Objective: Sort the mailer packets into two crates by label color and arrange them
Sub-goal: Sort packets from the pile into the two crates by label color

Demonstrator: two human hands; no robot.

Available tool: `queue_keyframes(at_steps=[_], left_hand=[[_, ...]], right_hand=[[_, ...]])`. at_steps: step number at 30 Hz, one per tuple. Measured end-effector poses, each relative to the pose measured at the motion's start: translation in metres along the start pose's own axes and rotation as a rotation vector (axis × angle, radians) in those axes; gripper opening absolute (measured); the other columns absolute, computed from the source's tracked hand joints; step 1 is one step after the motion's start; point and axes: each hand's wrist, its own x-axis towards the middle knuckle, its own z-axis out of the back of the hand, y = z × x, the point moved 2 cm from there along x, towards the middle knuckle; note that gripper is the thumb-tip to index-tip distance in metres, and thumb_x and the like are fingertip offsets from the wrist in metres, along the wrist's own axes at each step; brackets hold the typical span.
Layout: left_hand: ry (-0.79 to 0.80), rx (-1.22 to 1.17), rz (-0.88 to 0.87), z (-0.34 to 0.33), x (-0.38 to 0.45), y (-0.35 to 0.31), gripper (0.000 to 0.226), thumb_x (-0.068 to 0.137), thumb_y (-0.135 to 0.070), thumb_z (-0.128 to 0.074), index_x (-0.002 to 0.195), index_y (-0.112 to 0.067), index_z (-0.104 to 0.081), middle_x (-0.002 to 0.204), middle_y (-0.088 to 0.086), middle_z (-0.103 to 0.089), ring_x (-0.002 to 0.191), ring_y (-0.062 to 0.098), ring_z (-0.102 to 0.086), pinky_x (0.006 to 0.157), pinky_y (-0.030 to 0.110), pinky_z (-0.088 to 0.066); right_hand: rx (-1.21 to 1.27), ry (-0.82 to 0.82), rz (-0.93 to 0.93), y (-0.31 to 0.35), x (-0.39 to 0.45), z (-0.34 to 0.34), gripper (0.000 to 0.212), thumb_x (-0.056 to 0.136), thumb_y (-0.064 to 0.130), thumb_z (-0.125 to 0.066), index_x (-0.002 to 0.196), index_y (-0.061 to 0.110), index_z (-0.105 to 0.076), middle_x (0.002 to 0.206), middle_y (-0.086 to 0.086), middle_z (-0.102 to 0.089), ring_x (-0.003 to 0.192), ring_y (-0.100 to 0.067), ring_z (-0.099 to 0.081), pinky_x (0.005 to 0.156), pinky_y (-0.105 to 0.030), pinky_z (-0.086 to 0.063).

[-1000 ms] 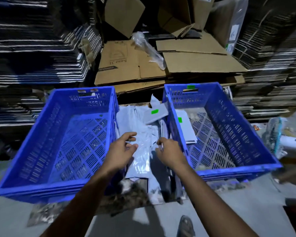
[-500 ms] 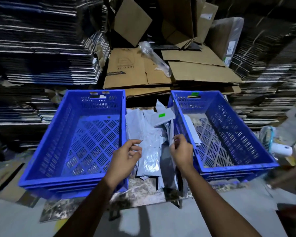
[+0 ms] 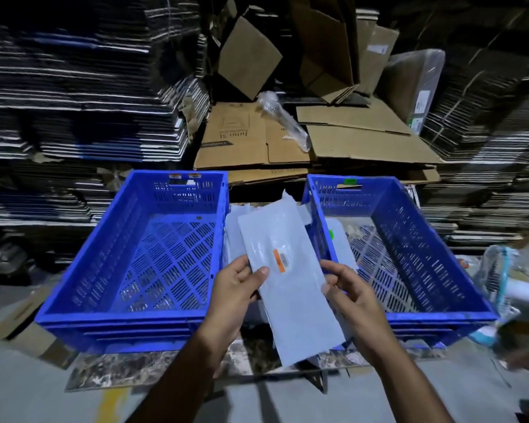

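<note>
One grey mailer packet (image 3: 290,282) | orange label | fingers of both hands gripping it

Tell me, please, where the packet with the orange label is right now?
In the head view, the orange-label packet is centre frame, gripped by both hands between the two blue crates, above the pile of other packets.

Orange label (image 3: 279,261) print too small to read; packet pile (image 3: 234,236) mostly hidden, perhaps several packets.
</note>
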Motion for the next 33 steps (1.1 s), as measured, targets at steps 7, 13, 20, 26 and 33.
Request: queue_keyframes(at_steps=[7, 13, 20, 26, 33], left_hand=[[-0.049, 0.116, -0.092, -0.01, -0.007, -0.021, 0.025, 0.094, -0.005, -0.062, 0.117, -0.01, -0.065, 0.111, 0.005, -0.074, 0.104, 0.025, -0.071, 0.088, 0.04, -0.057], [-0.179, 0.096, -0.133, -0.017, -0.016, -0.021, 0.031, 0.088, -0.002, -0.069, 0.117, -0.01, -0.061, 0.105, 0.008, -0.075, 0.097, 0.023, -0.073, 0.078, 0.036, -0.057], [-0.336, 0.542, -0.366, -0.009, -0.036, -0.046, 0.104, 0.064, -0.022, -0.091, 0.141, -0.043, -0.023, 0.145, -0.012, -0.039, 0.131, 0.01, -0.044, 0.106, 0.036, -0.041], [-0.07, 1.279, -0.435, -0.037, -0.036, -0.059, 0.058, 0.073, -0.061, -0.074, 0.125, -0.051, -0.05, 0.107, -0.019, -0.065, 0.105, 0.007, -0.059, 0.086, 0.031, -0.05], [-0.111, 0.181, -0.089, -0.039, -0.036, -0.028, 0.028, 0.092, -0.029, -0.069, 0.116, -0.016, -0.07, 0.109, 0.002, -0.075, 0.104, 0.023, -0.071, 0.094, 0.048, -0.054]], right_hand=[[-0.241, 0.137, 0.032, 0.022, 0.005, -0.003, 0.041, 0.087, 0.048, -0.07, 0.124, 0.031, -0.066, 0.112, -0.001, -0.071, 0.104, -0.027, -0.068, 0.093, -0.055, -0.053], [-0.293, 0.341, 0.08, 0.041, 0.008, 0.003, 0.05, 0.082, 0.044, -0.068, 0.127, 0.023, -0.062, 0.119, 0.003, -0.07, 0.111, -0.019, -0.067, 0.091, -0.033, -0.055], [-1.429, 0.213, 0.358, 0.073, 0.027, 0.019, 0.016, 0.093, 0.017, -0.055, 0.093, 0.032, -0.061, 0.084, 0.006, -0.068, 0.084, -0.021, -0.062, 0.071, -0.045, -0.045], [-1.608, 0.148, 0.563, 0.1, 0.027, -0.007, 0.025, 0.088, 0.019, -0.064, 0.102, 0.039, -0.067, 0.087, 0.015, -0.067, 0.103, -0.01, -0.05, 0.112, -0.049, -0.015], [-0.846, -0.393, 0.546, 0.068, 0.003, 0.012, 0.051, 0.086, 0.039, -0.072, 0.13, 0.023, -0.053, 0.128, 0.007, -0.054, 0.123, -0.015, -0.048, 0.104, -0.038, -0.038]])
